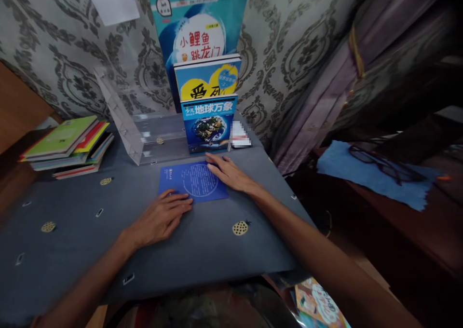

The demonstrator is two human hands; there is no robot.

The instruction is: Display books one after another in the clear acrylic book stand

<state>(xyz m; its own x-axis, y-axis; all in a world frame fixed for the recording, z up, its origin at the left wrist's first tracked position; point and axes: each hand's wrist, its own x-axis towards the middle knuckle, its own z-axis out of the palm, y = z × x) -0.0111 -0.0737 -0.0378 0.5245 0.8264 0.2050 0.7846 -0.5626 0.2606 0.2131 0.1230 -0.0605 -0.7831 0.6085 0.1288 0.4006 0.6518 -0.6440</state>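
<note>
A thin dark-blue book [195, 181] with a white circle on its cover lies flat on the grey cloth-covered table [108, 251]. My left hand [161, 217] rests flat on the cloth with its fingertips on the book's near-left corner, fingers stretched out. My right hand [229, 172] lies flat too, fingers extended onto the book's far-right edge. Just behind the book three books stand upright in a clear acrylic stand [144, 137]: a small earth-picture book [209, 123] in front, a blue-and-yellow one [208, 77] behind it, a tall blue one [198, 21] at the back.
A stack of colourful books [68, 147] lies at the table's back left. Patterned wallpaper rises behind. To the right hangs a curtain [325, 91], and a blue cloth with glasses [379, 171] lies on a lower wooden surface. Another book [318, 304] sits below the table's near edge.
</note>
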